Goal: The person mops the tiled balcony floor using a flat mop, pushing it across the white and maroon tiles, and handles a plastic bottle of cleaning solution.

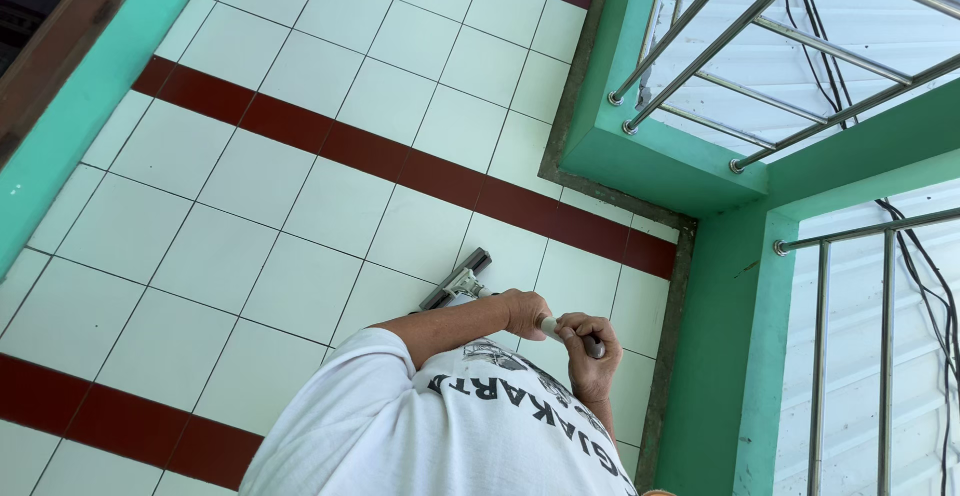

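Above white floor tiles point(300, 206), left hand point(522, 311) and right hand point(585, 351) fingers clamp the mop handle point(550, 328).

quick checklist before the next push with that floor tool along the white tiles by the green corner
1. Both hands on the handle: ok. The left hand and the right hand each wrap the pale handle.
2. Tool head on the floor: cannot tell if it lies flat; it sits on a white tile.
3. Room to the green wall: not ok, the wall corner is close beside the right hand.
4. Tiled floor ahead free of objects: ok, only white tiles and dark red strips show.
5. Railing clear of the handle: ok, apart from it.
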